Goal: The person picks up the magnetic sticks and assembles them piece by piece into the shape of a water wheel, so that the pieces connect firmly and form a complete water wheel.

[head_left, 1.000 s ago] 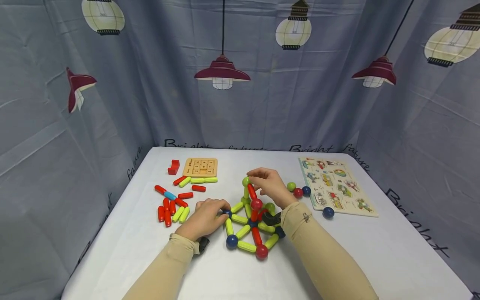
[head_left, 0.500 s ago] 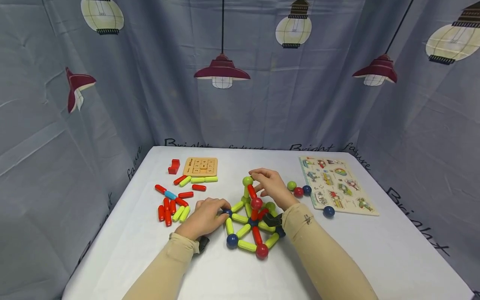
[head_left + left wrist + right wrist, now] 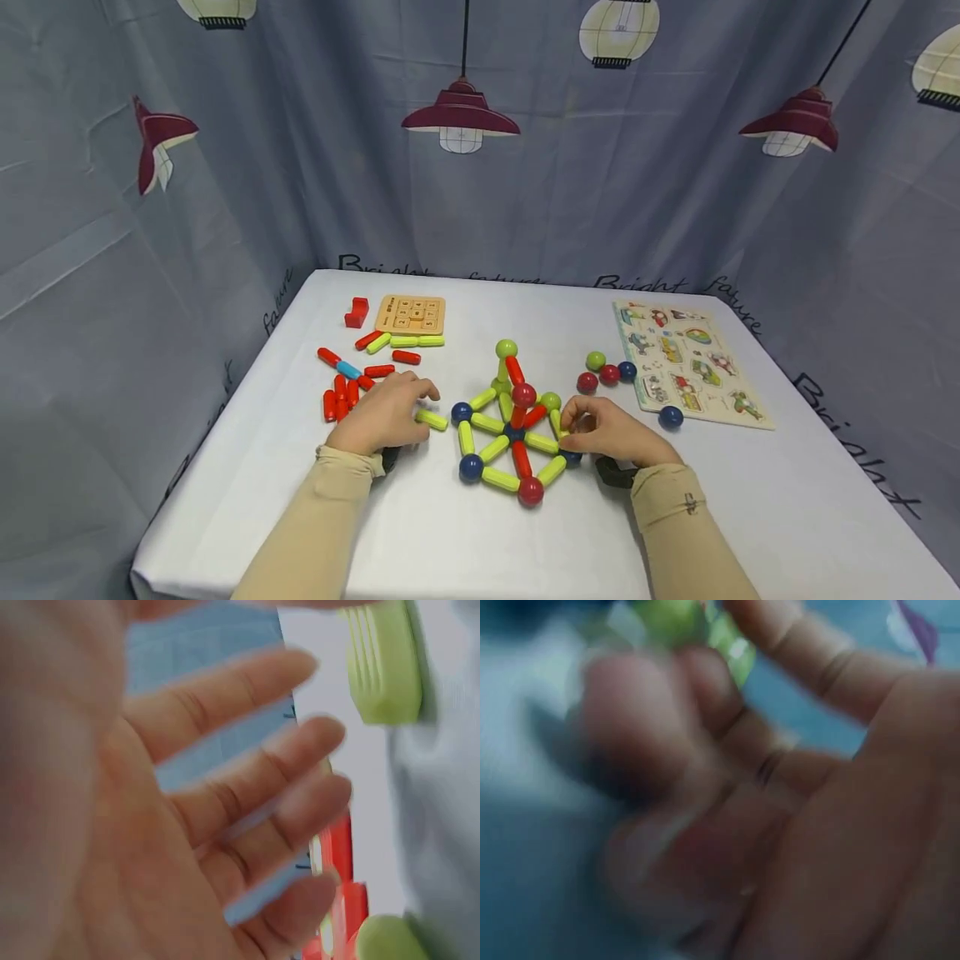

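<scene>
One left hand point(image 3: 384, 417), fingers point(image 3: 247, 684) spread near lime rod point(image 3: 432, 420), right hand point(image 3: 618, 433), fingers' hold unclear

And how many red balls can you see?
4: one red ball on the nearest corner of the stick frame, another raised near its middle, a third and fourth loose beyond the right hand. Some may be hidden.

Rod frame point(image 3: 514, 432) left of picture board point(image 3: 686, 365), ball point(image 3: 671, 417) perhaps against board
</scene>
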Demonstrator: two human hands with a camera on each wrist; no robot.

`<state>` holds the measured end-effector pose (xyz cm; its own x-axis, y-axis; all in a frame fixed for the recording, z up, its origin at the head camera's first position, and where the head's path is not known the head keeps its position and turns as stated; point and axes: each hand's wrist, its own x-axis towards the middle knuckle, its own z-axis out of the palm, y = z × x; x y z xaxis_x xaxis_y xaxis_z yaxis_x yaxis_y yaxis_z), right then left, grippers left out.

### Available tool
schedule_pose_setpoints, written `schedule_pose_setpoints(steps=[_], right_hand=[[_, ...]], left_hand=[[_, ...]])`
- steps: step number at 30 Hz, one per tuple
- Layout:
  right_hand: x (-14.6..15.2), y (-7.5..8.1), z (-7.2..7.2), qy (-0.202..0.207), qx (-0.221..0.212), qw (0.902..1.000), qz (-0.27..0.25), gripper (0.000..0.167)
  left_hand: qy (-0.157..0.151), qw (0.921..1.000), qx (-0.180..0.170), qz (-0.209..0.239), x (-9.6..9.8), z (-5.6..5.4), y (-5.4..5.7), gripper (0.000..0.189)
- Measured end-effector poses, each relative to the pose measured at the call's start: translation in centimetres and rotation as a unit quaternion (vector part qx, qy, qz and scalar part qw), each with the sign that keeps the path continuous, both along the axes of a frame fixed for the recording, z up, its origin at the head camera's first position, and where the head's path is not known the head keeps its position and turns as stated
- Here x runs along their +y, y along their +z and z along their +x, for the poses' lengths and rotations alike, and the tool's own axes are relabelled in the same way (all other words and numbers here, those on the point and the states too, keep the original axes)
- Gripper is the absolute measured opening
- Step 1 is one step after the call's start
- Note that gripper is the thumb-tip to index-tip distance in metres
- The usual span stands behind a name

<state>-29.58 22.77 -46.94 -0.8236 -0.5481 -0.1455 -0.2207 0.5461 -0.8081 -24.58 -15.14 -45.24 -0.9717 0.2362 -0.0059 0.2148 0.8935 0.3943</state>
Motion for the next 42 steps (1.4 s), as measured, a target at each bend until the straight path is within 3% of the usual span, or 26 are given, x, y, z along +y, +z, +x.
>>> schedule_pose_setpoints(steps=[5,8,10,12,15,18,21,24,27,29,32,36,42], right_hand=[[0.9,-1.0,0.6,0.024,0.001,0.9995,-0.020,0.033],[1.1,-1.2,0.7,0.039,0.000,0.9989,-0.025,0.034],[1.1,-1.2,0.6,0.045,0.003,0.9986,-0.028,0.032],[1.0,-1.3,0.5,0.048,0.002,0.9983,-0.033,0.031],[0.7,-1.2,0.3,0.047,0.001,0.9983,-0.035,0.030],[0.6,-1.2,0.2,0.044,-0.004,0.9984,-0.036,0.030],[0.7,-1.4,0.2,0.040,-0.008,0.9985,-0.037,0.030],[0.9,-1.5,0.3,0.037,-0.009,0.9985,-0.040,0.030],[1.0,-1.6,0.3,0.037,-0.006,0.9985,-0.041,0.030],[1.0,-1.6,0.3,0.037,-0.007,0.9985,-0.040,0.031],[1.0,-1.6,0.3,0.033,-0.011,0.9986,-0.039,0.032],[1.0,-1.7,0.3,0.030,-0.012,0.9987,-0.039,0.032],[1.0,-1.7,0.3,0.033,-0.004,0.9984,-0.045,0.030]], left_hand=[[-0.051,0.9986,-0.007,0.013,0.9,-0.6,-0.5,0.023],[-0.040,0.9987,-0.005,0.031,1.1,-1.0,-0.9,0.019],[-0.018,0.9972,0.007,0.072,1.3,-1.2,-1.0,0.019],[-0.002,0.9914,0.019,0.129,1.4,-1.2,-1.1,0.020],[-0.008,0.9776,0.026,0.208,1.7,-1.1,-1.2,0.021],[-0.029,0.9703,0.018,0.239,1.9,-1.1,-1.5,0.022],[-0.038,0.9705,0.011,0.238,1.9,-1.0,-1.5,0.027],[0.002,0.9784,0.030,0.204,1.4,-1.1,-1.3,0.029],[0.093,0.9896,0.057,0.094,0.6,-1.2,-1.3,0.037],[0.147,0.9879,0.048,0.012,0.2,-1.4,-1.6,0.044],[0.170,0.9838,0.012,-0.055,-0.3,-1.7,-2.1,0.055],[0.167,0.9847,0.025,-0.044,-0.4,-2.2,-2.5,0.055],[0.163,0.9844,0.062,0.025,-0.6,-2.8,-2.7,0.038]])
